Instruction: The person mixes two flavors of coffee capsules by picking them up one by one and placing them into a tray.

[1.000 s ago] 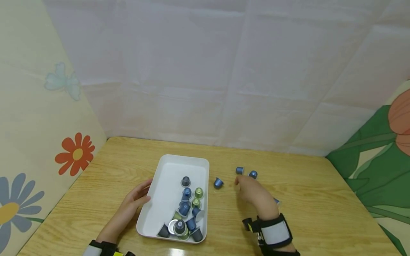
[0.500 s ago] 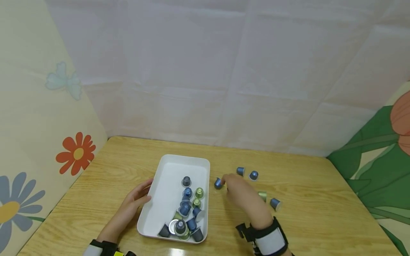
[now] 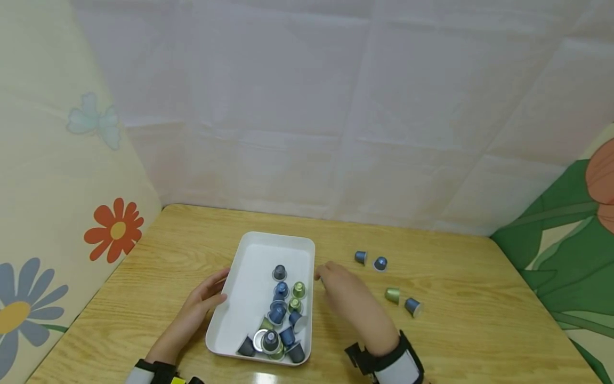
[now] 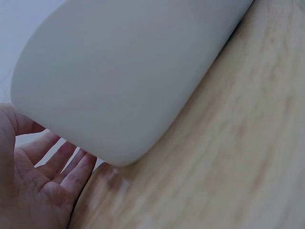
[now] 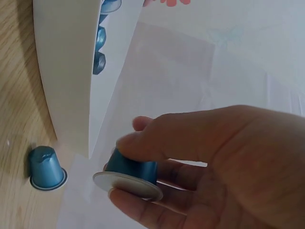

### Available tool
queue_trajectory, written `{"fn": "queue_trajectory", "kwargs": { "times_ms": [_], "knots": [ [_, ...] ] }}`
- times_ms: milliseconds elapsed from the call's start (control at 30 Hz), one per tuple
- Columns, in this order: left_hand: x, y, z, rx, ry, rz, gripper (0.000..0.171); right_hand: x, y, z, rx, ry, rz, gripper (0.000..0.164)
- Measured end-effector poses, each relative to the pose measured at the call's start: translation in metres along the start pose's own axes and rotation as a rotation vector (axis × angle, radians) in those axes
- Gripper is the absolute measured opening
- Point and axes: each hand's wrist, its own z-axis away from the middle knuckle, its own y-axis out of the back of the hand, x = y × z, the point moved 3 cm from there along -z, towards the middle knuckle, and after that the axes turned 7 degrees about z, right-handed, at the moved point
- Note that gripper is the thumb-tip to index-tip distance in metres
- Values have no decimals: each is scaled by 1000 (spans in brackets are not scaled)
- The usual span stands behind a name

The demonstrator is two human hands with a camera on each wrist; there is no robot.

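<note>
"What's the tabletop (image 3: 470, 298) like?"

"Yellowish, with wood grain."

"And on it?"

"A white tray (image 3: 242, 304). To its right, a blue capsule (image 3: 360, 257) lies on its side, with a second blue capsule (image 3: 380, 263) standing rim-down just beside it."

"Nearer the person?"

"A green capsule (image 3: 392, 295) and a third blue capsule (image 3: 412, 306), both on their sides, near each other."

Right hand (image 3: 338, 282) shifted left over the tabletop (image 3: 470, 277) – a second ago right of centre, now just beside the right rim of the tray (image 3: 256, 264). Wristband (image 3: 393, 362) slid left with it. Nearest loose capsule now out of sight in head view, its spot covered by that hand. Lower right: green capsule (image 3: 392, 295) and blue capsule (image 3: 413, 306) – previously part-hidden or hidden – now uncovered.
</note>
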Motion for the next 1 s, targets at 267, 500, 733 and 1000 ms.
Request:
{"fn": "queue_trajectory", "kwargs": {
  "times_ms": [267, 500, 733, 1000],
  "knots": [
    [-1, 1, -1, 13, -2, -13, 59, -16, -3, 2, 81, 169, 8, 29],
    [2, 1, 0, 1, -22, -9, 58, -28, -13, -1, 24, 213, 53, 26],
    [4, 0, 1, -4, -29, -15, 58, -37, -20, -1, -44, 249, 81, 27],
    [4, 0, 1, 0, -32, -19, 58, -39, -21, 0, -51, 243, 79, 27]
  ]
}}
